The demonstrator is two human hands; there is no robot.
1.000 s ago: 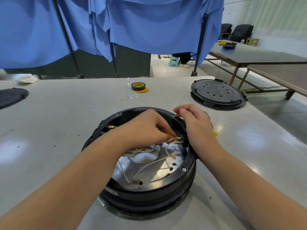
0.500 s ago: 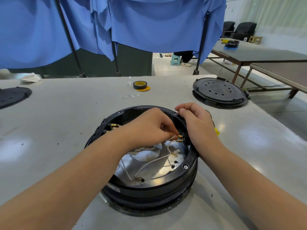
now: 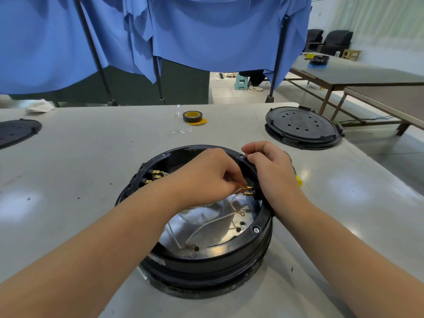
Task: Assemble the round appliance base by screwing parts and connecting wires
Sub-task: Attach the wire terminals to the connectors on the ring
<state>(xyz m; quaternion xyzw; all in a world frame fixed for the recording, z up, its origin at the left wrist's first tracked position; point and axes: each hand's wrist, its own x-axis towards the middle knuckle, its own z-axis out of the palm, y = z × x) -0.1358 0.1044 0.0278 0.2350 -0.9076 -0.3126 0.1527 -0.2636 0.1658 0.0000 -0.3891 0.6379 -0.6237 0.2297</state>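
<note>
Pinching a brass terminal (image 3: 248,188), the left hand (image 3: 206,177) reaches into the base (image 3: 257,235), which holds white wires (image 3: 213,222); the right hand (image 3: 273,171) curls over its rim.

Bright, even daylight from the right; soft glare patches on the table (image 3: 68,171) near its left and right edges, faint shadows, sharp centre, wide-angle bending toward the frame's corners
</note>
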